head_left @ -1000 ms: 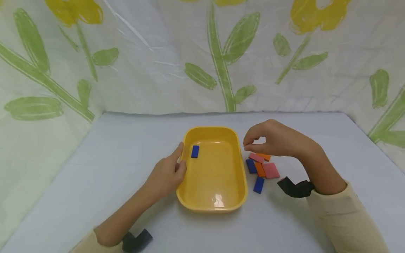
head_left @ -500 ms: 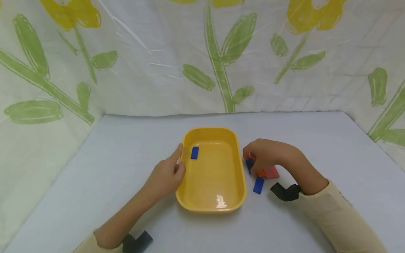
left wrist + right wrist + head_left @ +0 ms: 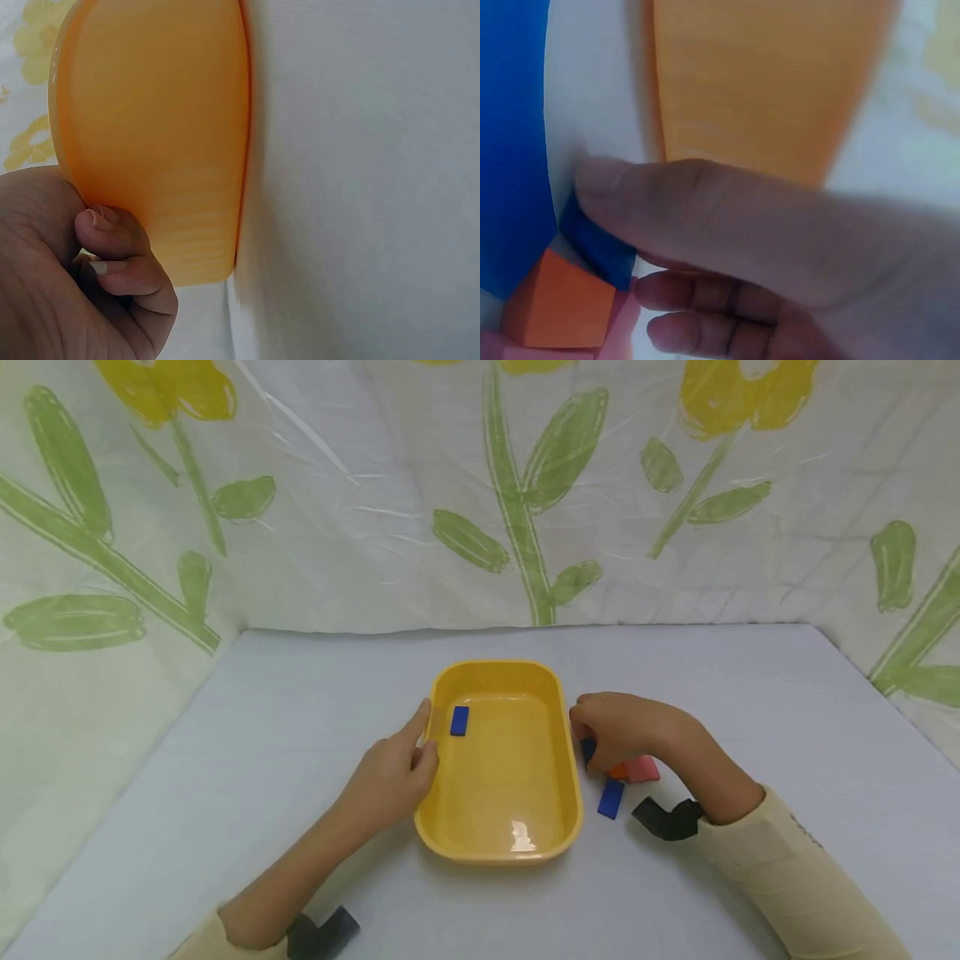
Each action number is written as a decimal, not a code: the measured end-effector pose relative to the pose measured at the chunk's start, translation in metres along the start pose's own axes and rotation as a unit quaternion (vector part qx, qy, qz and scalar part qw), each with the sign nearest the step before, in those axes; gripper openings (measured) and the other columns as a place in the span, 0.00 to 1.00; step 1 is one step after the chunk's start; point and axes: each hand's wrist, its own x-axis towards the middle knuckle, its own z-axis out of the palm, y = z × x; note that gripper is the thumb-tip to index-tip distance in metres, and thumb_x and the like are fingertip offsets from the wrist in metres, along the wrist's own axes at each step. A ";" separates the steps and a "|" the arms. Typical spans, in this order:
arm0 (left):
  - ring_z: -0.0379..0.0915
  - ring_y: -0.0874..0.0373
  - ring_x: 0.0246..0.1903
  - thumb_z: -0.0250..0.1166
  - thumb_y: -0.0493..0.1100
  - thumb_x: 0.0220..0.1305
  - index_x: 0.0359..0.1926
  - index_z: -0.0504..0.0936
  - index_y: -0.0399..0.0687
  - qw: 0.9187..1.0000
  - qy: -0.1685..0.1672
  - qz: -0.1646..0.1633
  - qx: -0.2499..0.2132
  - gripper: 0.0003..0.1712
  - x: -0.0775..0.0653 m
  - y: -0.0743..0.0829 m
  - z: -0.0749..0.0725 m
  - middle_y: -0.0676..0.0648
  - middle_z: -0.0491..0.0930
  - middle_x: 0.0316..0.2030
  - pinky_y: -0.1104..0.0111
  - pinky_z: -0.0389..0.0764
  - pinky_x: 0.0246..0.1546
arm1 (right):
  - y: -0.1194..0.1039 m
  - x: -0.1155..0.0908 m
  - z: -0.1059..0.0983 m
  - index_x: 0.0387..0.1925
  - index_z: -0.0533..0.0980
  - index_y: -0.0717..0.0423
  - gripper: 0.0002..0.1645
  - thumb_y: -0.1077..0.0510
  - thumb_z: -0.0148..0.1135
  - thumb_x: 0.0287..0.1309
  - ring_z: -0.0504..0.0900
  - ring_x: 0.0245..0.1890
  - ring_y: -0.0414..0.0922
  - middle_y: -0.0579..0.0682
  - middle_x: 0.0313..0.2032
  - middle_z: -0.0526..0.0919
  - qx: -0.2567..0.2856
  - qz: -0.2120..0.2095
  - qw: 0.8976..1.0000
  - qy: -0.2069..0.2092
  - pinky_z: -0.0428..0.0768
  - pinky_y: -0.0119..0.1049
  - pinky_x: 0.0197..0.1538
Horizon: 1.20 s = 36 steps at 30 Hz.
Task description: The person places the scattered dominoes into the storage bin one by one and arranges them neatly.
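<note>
My left hand [image 3: 390, 777] grips the left rim of a yellow plastic tub [image 3: 498, 852], also seen from its side in the left wrist view, with some fingers curled against the wall. Inside the tub, near its left wall, lies one small blue rectangular block [image 3: 459, 721]. Just right of the tub, my right hand [image 3: 633, 727] pinches another blue block [image 3: 600, 240], thumb on its face; the fingertips behind it are partly hidden. Beside that block are an orange block [image 3: 562, 300] and a pink block [image 3: 642, 768], partly covered by the hand.
A separate blue block [image 3: 611, 799] lies nearer the front, right of the tub. The white tabletop [image 3: 300, 693] extends to a flower-printed curtain [image 3: 337, 527] at the back. Both wrists carry black straps with camera mounts [image 3: 667, 820].
My right hand came down from above the blocks, shifted slightly left and closed on a blue one. The left hand stays on the tub's rim.
</note>
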 end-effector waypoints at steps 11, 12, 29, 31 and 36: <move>0.58 0.60 0.12 0.51 0.41 0.72 0.78 0.52 0.41 1.000 -0.004 -0.006 0.000 0.37 0.000 0.001 -0.001 0.52 0.64 0.12 0.70 0.66 0.16 | -0.003 0.000 0.000 0.30 0.81 0.48 0.11 0.63 0.76 0.46 0.72 0.27 0.41 0.41 0.24 0.75 0.009 -0.019 1.000 -0.003 0.73 0.37 0.34; 0.58 0.60 0.12 0.51 0.41 0.72 0.78 0.52 0.41 1.000 -0.004 -0.005 0.000 0.37 0.000 0.001 0.000 0.52 0.64 0.12 0.70 0.66 0.16 | -0.003 -0.001 0.000 0.30 0.81 0.48 0.11 0.63 0.75 0.47 0.72 0.27 0.41 0.41 0.25 0.75 0.008 -0.025 1.000 -0.004 0.73 0.36 0.34; 0.58 0.61 0.11 0.51 0.41 0.72 0.78 0.53 0.40 1.000 -0.002 0.006 -0.004 0.37 0.001 -0.001 0.001 0.53 0.64 0.12 0.70 0.65 0.15 | 0.004 -0.005 -0.008 0.38 0.84 0.51 0.09 0.60 0.70 0.52 0.75 0.31 0.43 0.42 0.31 0.80 0.027 -0.037 0.999 0.018 0.79 0.38 0.39; 0.58 0.61 0.11 0.51 0.41 0.72 0.78 0.53 0.40 1.000 -0.002 0.008 -0.006 0.37 0.002 -0.001 0.001 0.53 0.64 0.12 0.70 0.65 0.15 | 0.006 -0.008 -0.012 0.41 0.84 0.53 0.12 0.59 0.70 0.53 0.77 0.36 0.45 0.43 0.35 0.80 0.031 -0.030 0.998 0.042 0.80 0.40 0.42; 0.59 0.60 0.12 0.52 0.41 0.72 0.78 0.53 0.42 1.000 -0.001 -0.003 -0.008 0.37 0.001 -0.001 0.000 0.52 0.65 0.12 0.70 0.66 0.16 | 0.006 -0.018 -0.024 0.46 0.84 0.55 0.16 0.58 0.70 0.54 0.77 0.43 0.49 0.45 0.41 0.80 0.048 -0.050 0.993 0.098 0.80 0.42 0.47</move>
